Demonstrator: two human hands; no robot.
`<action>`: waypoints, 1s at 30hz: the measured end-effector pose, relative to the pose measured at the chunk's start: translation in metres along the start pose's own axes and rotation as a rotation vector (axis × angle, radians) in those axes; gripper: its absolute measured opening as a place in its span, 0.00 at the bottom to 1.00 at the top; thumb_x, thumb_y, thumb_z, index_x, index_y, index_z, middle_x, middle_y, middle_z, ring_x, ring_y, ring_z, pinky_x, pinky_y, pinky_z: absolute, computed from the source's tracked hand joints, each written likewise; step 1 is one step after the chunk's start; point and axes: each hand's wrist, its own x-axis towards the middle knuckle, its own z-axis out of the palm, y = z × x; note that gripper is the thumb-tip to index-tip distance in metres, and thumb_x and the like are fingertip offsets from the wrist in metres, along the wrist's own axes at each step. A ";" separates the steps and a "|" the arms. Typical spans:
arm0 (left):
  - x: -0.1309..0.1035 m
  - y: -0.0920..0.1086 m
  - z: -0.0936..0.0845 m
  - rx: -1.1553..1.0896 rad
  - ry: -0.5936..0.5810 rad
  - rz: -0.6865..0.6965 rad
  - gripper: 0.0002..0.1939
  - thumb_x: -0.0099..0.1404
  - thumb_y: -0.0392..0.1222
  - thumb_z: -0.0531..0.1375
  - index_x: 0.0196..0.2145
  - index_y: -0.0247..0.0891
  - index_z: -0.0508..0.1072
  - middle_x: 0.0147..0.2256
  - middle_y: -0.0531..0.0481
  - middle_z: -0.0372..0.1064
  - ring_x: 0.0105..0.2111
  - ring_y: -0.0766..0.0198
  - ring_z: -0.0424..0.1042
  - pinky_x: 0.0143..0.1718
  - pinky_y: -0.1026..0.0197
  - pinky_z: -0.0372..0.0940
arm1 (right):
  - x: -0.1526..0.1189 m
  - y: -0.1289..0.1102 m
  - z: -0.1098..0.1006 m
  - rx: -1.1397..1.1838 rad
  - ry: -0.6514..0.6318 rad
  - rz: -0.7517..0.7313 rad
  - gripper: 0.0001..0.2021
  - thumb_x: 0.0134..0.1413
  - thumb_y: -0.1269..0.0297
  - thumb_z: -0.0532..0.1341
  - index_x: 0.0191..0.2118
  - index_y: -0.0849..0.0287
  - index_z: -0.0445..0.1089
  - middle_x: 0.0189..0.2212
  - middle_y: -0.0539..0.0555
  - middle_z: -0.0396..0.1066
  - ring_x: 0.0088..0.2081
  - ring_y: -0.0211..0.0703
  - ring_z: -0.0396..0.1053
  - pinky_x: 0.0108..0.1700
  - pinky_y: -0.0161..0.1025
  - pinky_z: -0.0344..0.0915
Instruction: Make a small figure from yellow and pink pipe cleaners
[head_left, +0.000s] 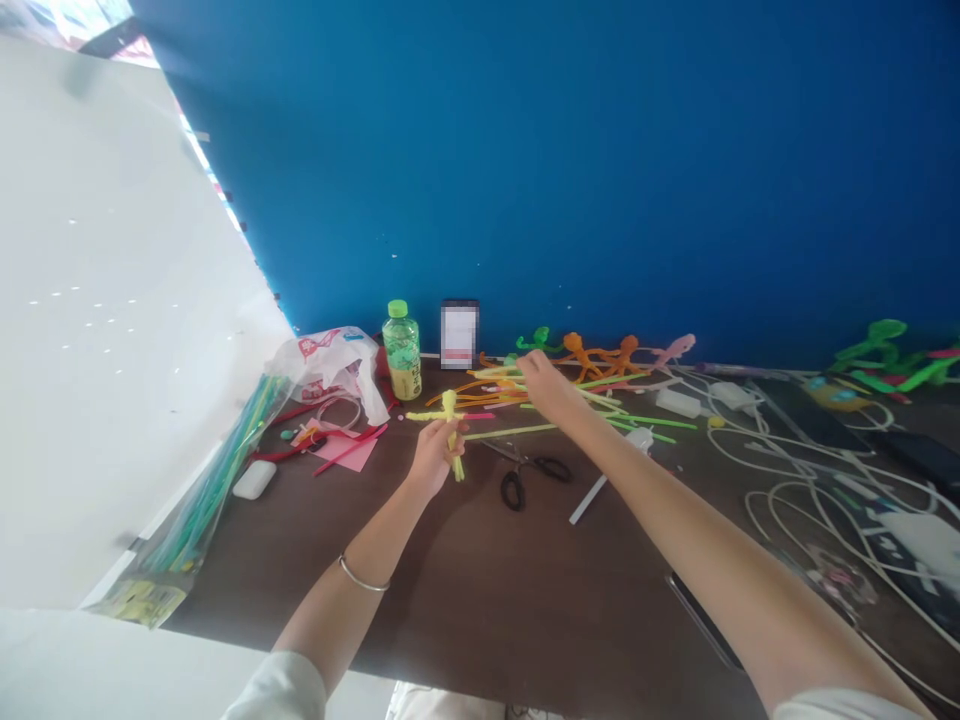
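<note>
My left hand [437,452] is closed around a yellow pipe-cleaner figure [449,405], which stands upright with its arms spread sideways. Farther back and to the right, my right hand [544,382] reaches over a loose pile of yellow, orange and green pipe cleaners [600,400]. Its fingers are pressed together at the pile's back edge, and whatever they hold is too small to make out. Black-handled scissors [517,470] lie on the table between my two arms.
A green-capped bottle [403,355], a phone [460,335] and a plastic bag [337,365] stand near the blue wall. Orange figures [600,355] sit behind the pile. White cables [795,480] tangle at the right; bagged pipe cleaners [217,490] lie left.
</note>
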 end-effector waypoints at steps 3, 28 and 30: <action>0.001 -0.001 -0.001 -0.014 0.015 0.017 0.14 0.49 0.46 0.63 0.26 0.32 0.67 0.26 0.50 0.67 0.16 0.77 0.57 0.18 0.67 0.47 | 0.008 -0.002 -0.013 -0.050 0.033 0.019 0.18 0.58 0.70 0.42 0.46 0.63 0.65 0.35 0.61 0.65 0.28 0.43 0.61 0.29 0.39 0.57; -0.012 -0.011 0.007 0.246 -0.267 0.003 0.14 0.53 0.48 0.60 0.31 0.33 0.69 0.19 0.53 0.63 0.17 0.75 0.54 0.19 0.67 0.48 | -0.027 -0.059 -0.075 -0.076 -0.282 -0.174 0.14 0.56 0.63 0.51 0.36 0.53 0.74 0.26 0.53 0.72 0.31 0.40 0.65 0.31 0.35 0.51; -0.013 -0.010 0.009 0.251 -0.263 0.014 0.15 0.53 0.48 0.61 0.33 0.34 0.68 0.24 0.51 0.67 0.17 0.76 0.54 0.19 0.67 0.48 | -0.027 -0.059 -0.074 -0.076 -0.286 -0.171 0.13 0.56 0.64 0.51 0.35 0.53 0.74 0.26 0.53 0.72 0.31 0.40 0.65 0.31 0.35 0.51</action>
